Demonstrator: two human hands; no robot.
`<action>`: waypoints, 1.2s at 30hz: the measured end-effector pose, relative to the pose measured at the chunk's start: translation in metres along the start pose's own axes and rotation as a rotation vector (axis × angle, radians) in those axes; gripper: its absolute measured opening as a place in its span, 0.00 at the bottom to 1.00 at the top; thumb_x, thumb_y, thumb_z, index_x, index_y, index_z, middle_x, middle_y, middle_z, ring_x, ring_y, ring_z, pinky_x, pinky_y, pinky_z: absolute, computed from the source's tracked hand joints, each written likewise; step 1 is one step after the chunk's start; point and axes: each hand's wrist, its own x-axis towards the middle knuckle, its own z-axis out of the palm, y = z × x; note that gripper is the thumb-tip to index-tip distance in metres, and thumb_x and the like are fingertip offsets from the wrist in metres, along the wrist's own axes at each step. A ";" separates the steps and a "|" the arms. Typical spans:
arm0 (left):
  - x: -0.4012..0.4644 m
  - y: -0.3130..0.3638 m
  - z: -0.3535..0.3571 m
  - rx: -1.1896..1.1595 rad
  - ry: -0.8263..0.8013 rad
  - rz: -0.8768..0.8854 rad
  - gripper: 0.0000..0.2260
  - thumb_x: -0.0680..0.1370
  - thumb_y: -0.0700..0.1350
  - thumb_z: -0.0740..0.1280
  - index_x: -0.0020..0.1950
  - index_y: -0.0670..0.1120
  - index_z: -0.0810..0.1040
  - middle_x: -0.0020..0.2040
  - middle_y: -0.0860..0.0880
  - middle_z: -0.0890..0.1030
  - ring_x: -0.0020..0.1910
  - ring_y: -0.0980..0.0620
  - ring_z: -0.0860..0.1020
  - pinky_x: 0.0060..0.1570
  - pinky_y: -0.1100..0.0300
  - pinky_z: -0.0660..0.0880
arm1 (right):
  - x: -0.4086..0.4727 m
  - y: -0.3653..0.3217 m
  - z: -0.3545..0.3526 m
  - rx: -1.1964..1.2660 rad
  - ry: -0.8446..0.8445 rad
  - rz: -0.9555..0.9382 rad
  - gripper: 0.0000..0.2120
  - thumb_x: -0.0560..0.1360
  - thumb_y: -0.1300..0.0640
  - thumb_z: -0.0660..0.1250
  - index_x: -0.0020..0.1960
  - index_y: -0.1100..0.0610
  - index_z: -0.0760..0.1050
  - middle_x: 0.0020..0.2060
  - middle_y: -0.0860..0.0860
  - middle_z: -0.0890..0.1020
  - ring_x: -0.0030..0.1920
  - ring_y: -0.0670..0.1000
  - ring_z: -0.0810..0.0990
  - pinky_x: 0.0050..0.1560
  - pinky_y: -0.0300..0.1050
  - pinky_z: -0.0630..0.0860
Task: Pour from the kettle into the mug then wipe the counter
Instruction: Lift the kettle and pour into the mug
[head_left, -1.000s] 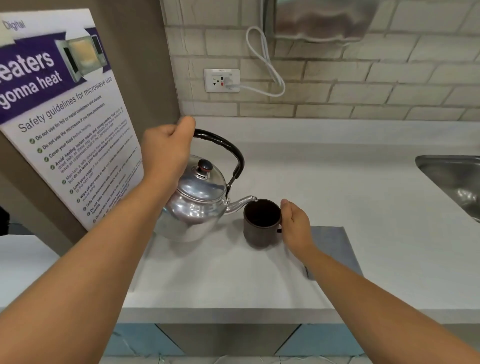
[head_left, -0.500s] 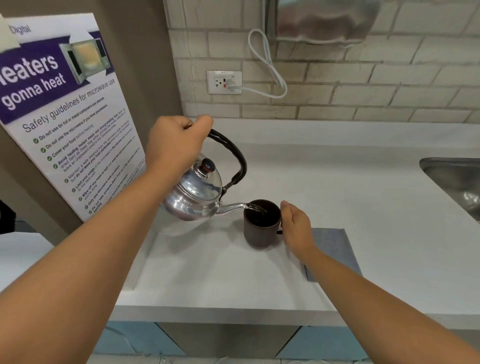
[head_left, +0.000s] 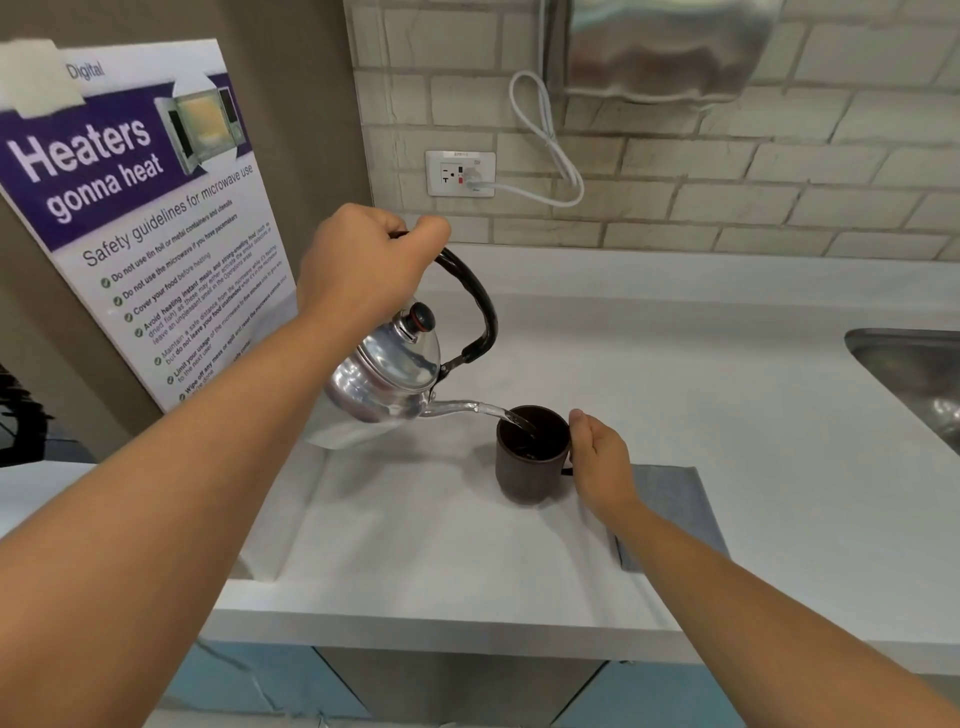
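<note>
Two hands at work over a white table (head_left: 727, 395), which fills most of the view and runs back to a brick wall (head_left: 727, 171). Poster (head_left: 140, 218) on microwave safety leans at the left edge. Steel sink (head_left: 914, 374) set into the table at far right, only partly in view. Metal dispenser (head_left: 660, 47) on the wall above, white cord (head_left: 545, 135) looping down to a socket (head_left: 460, 173).

Kettle (head_left: 387, 376), shiny metal, is held clear of the table and tipped to the right, spout over the mug's rim, a thin stream of water (head_left: 519, 420) running in. Left hand (head_left: 363, 265) is closed round the kettle's black handle (head_left: 478, 306) at the top.

Grey cloth (head_left: 675, 499) lies flat on the table just right of the mug, partly under the right forearm.

Mug (head_left: 530, 457), dark brown, stands upright on the table right of the kettle. Right hand (head_left: 600, 460) is wrapped round its right side at the handle, thumb by the rim.
</note>
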 end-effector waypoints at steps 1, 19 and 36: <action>0.001 0.000 0.000 -0.001 -0.004 0.004 0.20 0.67 0.55 0.63 0.23 0.47 0.60 0.19 0.54 0.57 0.23 0.52 0.58 0.30 0.54 0.60 | 0.000 0.000 0.000 0.001 0.001 -0.001 0.20 0.82 0.53 0.53 0.32 0.58 0.60 0.26 0.51 0.65 0.27 0.46 0.63 0.27 0.33 0.63; 0.009 0.005 -0.004 0.069 0.002 0.022 0.19 0.67 0.55 0.62 0.23 0.46 0.60 0.18 0.52 0.57 0.21 0.53 0.56 0.28 0.59 0.58 | 0.001 0.000 0.000 -0.007 -0.008 0.018 0.20 0.81 0.52 0.53 0.32 0.57 0.60 0.26 0.51 0.65 0.29 0.48 0.63 0.28 0.35 0.63; -0.014 -0.040 0.021 -0.313 0.035 -0.199 0.21 0.68 0.51 0.64 0.19 0.50 0.58 0.19 0.56 0.55 0.21 0.56 0.54 0.19 0.64 0.53 | 0.002 -0.001 -0.002 0.017 -0.041 0.063 0.23 0.81 0.51 0.53 0.34 0.67 0.64 0.30 0.57 0.69 0.33 0.51 0.68 0.38 0.55 0.73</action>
